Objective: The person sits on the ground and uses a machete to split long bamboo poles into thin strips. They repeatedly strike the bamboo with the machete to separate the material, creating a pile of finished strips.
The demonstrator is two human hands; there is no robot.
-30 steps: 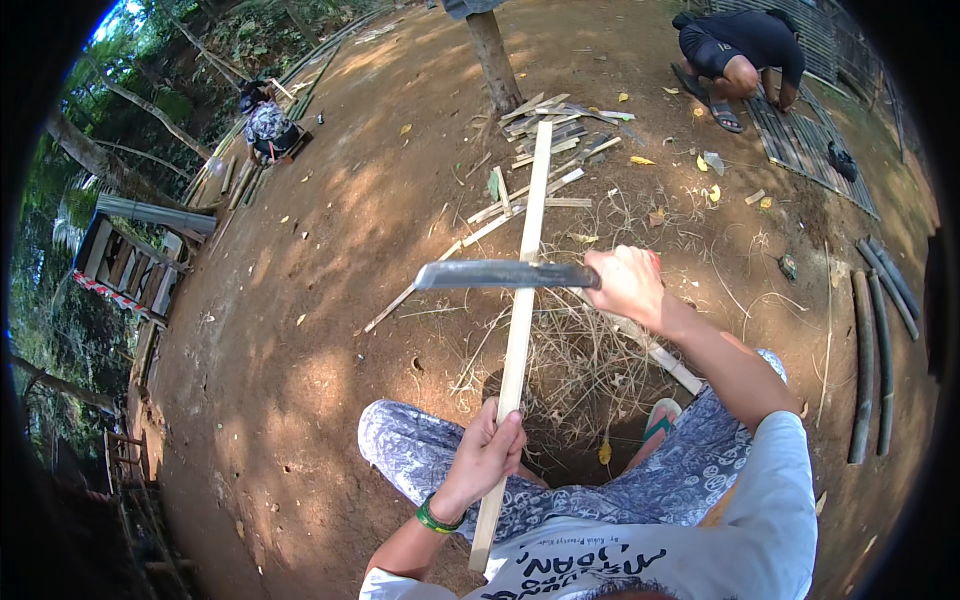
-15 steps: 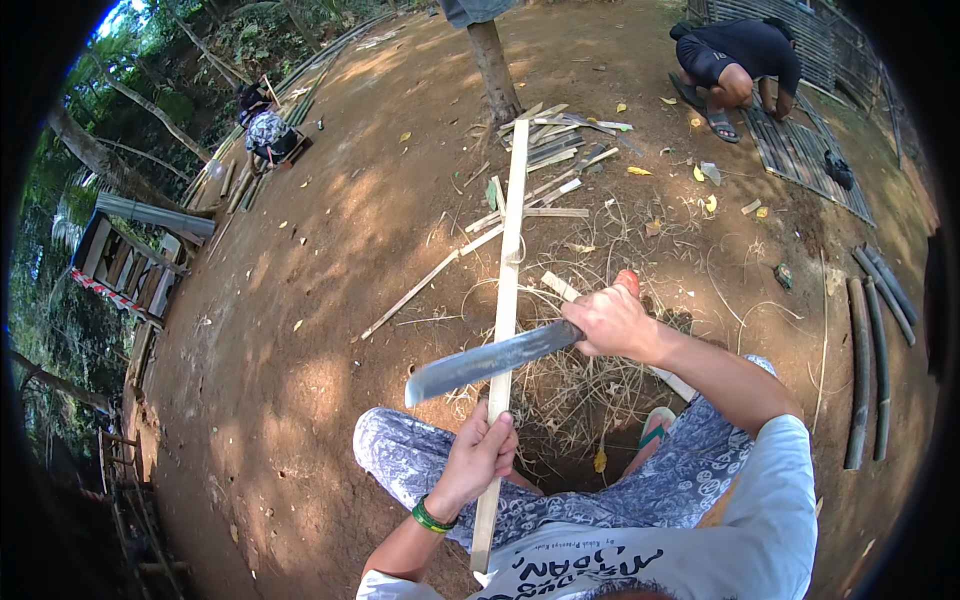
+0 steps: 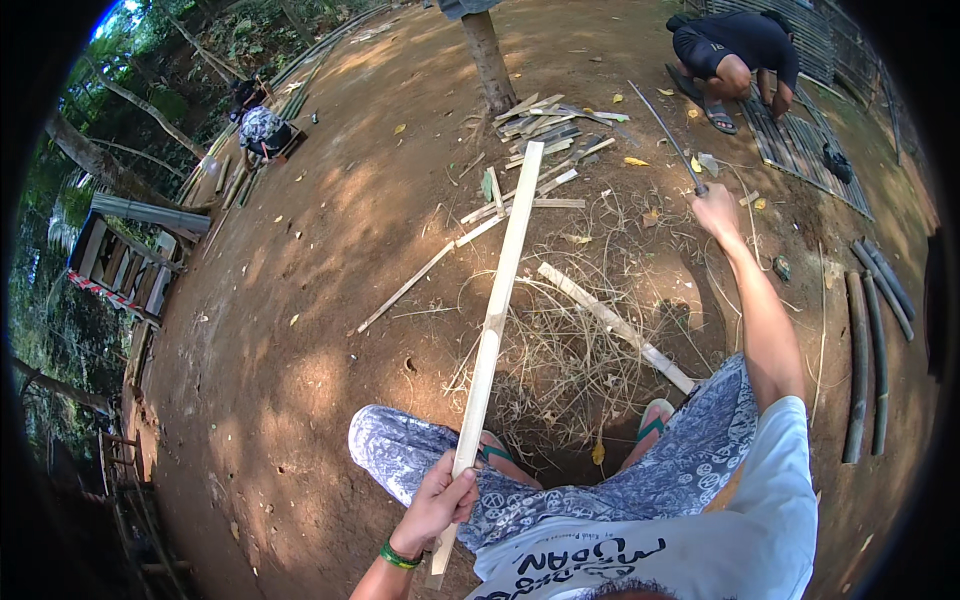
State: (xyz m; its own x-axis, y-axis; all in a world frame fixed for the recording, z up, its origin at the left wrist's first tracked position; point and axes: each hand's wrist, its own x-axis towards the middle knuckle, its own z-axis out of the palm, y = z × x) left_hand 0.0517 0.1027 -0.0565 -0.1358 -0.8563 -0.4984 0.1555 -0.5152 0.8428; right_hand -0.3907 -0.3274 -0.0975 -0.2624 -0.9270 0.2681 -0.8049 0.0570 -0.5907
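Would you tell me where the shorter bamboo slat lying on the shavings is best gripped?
Probably at the bamboo slat's near end by the right foot, coming from above. It lies flat and slanted on the shavings, and that end sits nearest and uncovered.

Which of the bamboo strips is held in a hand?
The long pale bamboo strip, gripped near its lower end by the left hand and angled upward; the other strips lie loose on the dirt.

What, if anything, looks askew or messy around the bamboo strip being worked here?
Nothing is damaged. The left hand grips the long bamboo strip; the right hand holds a blade raised far out to the side. Dry shavings and loose offcuts litter the dirt.
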